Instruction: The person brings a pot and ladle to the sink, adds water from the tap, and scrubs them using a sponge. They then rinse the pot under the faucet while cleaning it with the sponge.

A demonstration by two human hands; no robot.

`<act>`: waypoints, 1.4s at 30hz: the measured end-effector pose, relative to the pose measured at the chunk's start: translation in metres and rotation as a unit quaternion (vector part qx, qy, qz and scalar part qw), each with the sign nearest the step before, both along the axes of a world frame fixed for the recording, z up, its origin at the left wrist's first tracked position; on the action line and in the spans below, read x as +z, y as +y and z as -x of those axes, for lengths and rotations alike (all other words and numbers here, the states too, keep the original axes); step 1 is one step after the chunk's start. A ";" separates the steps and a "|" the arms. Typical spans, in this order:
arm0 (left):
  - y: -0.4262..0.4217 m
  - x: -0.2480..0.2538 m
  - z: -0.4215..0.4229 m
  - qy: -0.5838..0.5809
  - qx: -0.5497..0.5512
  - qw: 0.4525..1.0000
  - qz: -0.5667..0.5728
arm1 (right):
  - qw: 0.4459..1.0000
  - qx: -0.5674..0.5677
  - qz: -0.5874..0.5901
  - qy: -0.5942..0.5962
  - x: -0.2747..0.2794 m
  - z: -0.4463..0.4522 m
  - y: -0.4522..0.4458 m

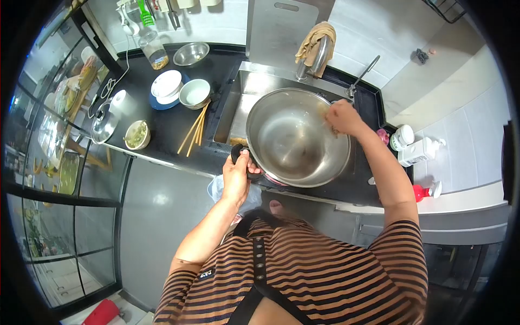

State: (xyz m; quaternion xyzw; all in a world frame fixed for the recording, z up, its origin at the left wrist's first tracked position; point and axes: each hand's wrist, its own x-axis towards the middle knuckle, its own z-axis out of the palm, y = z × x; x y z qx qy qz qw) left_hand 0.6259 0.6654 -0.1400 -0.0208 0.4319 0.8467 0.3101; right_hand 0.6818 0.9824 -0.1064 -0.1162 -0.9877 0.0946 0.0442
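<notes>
A large stainless steel pot (295, 143) is held tilted over the right part of the sink (234, 116), its shiny inside facing me. My left hand (236, 172) is closed around the pot's black side handle (236, 153). At the pot's far right wall, my right hand (344, 117) is closed, fingers reaching over the rim to the inner surface. Something small and brownish shows under those fingers, too blurred to name. Behind the pot, a tan cloth (314, 40) drapes over the faucet (321, 57).
Left of the sink are chopsticks (196, 132), a white bowl (195, 93), stacked dishes (166, 85), a metal bowl (191, 54), a bowl of green food (137, 135) and a glass lid (104, 124). White bottles (417, 151) and a red bottle (421, 193) stand at right.
</notes>
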 end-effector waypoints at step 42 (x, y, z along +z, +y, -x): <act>0.212 0.091 0.161 -0.108 0.031 0.986 0.120 | 0.326 -0.226 0.904 -0.157 -0.198 0.000 -0.011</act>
